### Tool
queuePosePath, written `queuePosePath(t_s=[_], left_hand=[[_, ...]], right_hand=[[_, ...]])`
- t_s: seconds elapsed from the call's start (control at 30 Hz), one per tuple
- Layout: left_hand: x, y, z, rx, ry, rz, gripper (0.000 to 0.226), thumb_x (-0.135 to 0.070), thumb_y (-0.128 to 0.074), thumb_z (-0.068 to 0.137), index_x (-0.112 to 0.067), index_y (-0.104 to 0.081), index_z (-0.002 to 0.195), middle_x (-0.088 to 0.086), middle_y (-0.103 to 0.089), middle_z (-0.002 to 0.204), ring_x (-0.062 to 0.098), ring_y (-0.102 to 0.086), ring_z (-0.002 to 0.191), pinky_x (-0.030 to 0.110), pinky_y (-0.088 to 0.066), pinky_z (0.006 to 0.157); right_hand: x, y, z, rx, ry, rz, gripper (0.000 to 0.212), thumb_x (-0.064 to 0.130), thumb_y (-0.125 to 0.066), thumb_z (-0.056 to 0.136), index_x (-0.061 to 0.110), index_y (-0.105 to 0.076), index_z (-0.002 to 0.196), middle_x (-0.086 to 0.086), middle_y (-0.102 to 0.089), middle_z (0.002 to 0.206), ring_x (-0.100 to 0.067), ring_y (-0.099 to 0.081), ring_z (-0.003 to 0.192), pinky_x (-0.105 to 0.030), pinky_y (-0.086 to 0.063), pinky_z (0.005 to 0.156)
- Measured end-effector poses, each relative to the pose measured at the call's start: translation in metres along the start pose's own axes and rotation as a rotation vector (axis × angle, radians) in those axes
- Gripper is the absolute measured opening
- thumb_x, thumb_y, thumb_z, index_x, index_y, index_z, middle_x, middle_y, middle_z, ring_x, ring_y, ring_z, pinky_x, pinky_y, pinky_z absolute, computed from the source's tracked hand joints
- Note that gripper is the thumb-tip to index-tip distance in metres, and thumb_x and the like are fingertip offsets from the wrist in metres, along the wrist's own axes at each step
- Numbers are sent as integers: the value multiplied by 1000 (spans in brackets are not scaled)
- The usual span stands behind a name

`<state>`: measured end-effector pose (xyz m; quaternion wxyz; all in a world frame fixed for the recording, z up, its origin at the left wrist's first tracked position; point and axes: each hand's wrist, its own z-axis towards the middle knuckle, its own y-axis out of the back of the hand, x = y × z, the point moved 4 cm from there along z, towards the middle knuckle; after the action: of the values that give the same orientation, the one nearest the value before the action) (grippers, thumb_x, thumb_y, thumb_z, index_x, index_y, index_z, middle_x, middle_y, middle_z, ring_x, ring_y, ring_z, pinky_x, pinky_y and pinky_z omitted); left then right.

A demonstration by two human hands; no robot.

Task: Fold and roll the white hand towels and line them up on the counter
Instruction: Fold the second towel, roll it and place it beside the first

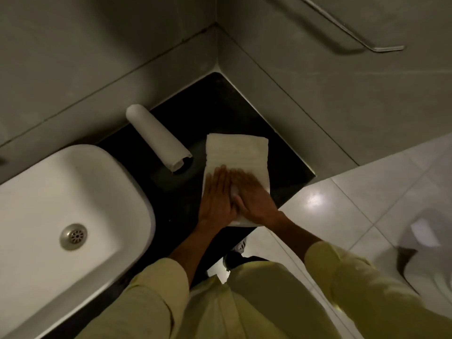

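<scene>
A white hand towel (236, 152) lies folded into a long strip on the black counter (215, 111), running away from me. Both palms press flat on its near end, side by side. My left hand (216, 194) covers the left part, fingers stretched forward. My right hand (252, 196) covers the right part and is blurred by motion. Neither hand grips the cloth. A rolled white towel (156, 138) lies to the left, slanting toward the back wall, its open end facing the front.
A white basin (36, 192) with a metal drain (73, 236) fills the counter's left side. Grey tiled walls meet in a corner behind the counter. A metal bar (354, 28) hangs on the right wall. Glossy floor tiles (342, 204) lie to the right.
</scene>
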<state>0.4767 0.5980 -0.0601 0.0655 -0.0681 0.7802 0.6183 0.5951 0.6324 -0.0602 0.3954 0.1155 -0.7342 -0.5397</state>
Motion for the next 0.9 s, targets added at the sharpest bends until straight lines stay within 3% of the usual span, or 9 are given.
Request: queuePosePath(t_s=[0.13, 0.23, 0.37, 0.47, 0.57, 0.63, 0.73, 0.8, 0.9], left_hand=[[4, -6, -3, 3, -12, 60, 100, -68, -39, 84, -6, -7, 155, 20, 0, 163, 37, 3, 151, 56, -6, 121], [2, -3, -2, -30, -5, 25, 99, -79, -25, 85, -15, 0, 156, 17, 6, 164, 39, 9, 150, 57, -3, 120], [2, -2, -1, -14, -12, 3, 97, -82, -25, 83, -24, 0, 156, 14, 7, 164, 40, 10, 149, 59, -2, 120], [3, 0, 7, 7, 6, -34, 86, -77, -24, 87, -24, -17, 155, 14, -3, 164, 39, 3, 150, 59, -4, 120], [12, 16, 34, -27, 2, -90, 59, -56, -23, 97, -24, -39, 144, 11, -17, 162, 34, -7, 151, 56, -9, 121], [26, 31, 64, -42, 6, -139, 52, -40, -32, 99, -21, -35, 147, 11, -16, 163, 34, -7, 151, 54, -7, 122], [49, 56, 114, 74, 29, -137, 71, -29, -51, 95, -19, -14, 155, 11, -9, 163, 36, -5, 150, 54, -10, 121], [56, 74, 143, 172, 21, -112, 93, -32, -69, 83, -23, -11, 155, 12, -23, 158, 39, -23, 144, 55, -23, 116], [59, 91, 174, 315, -25, -63, 102, -35, -86, 63, -22, -30, 148, 13, -49, 140, 36, -49, 125, 49, -43, 104]], right_hand=[[-33, 5, 24, 64, 22, -232, 61, 49, -25, 103, 23, -15, 157, 0, -10, 166, -23, 0, 154, -48, -8, 124], [-51, 18, 48, 63, 1, -257, 63, 55, -26, 102, 30, -10, 157, 0, -4, 167, -25, 3, 154, -50, -4, 124], [-72, 36, 76, 28, -56, -250, 60, 50, -25, 103, 31, -9, 157, -1, -4, 167, -25, 3, 154, -50, -4, 124], [-79, 46, 93, 40, -125, -238, 58, 50, -20, 103, 31, -12, 157, -2, -11, 166, -26, -6, 153, -54, -4, 123], [-84, 51, 99, 66, -145, -164, 58, 48, -22, 101, 31, -16, 156, -1, -17, 165, -26, -12, 152, -57, -9, 121], [-88, 59, 106, 93, -147, -98, 59, 41, -36, 100, 28, -21, 156, -4, -22, 163, -28, -19, 149, -53, -15, 119], [-96, 71, 120, 168, -239, -7, 70, 34, -58, 94, 22, -25, 154, -9, -28, 157, -33, -29, 141, -48, -26, 115], [-101, 76, 128, 216, -321, 135, 78, 34, -68, 88, 17, -28, 153, -14, -35, 152, -34, -38, 136, -43, -35, 110], [-105, 81, 135, 256, -400, 236, 76, 36, -77, 81, 9, -42, 143, -17, -51, 140, -33, -53, 125, -36, -46, 95]])
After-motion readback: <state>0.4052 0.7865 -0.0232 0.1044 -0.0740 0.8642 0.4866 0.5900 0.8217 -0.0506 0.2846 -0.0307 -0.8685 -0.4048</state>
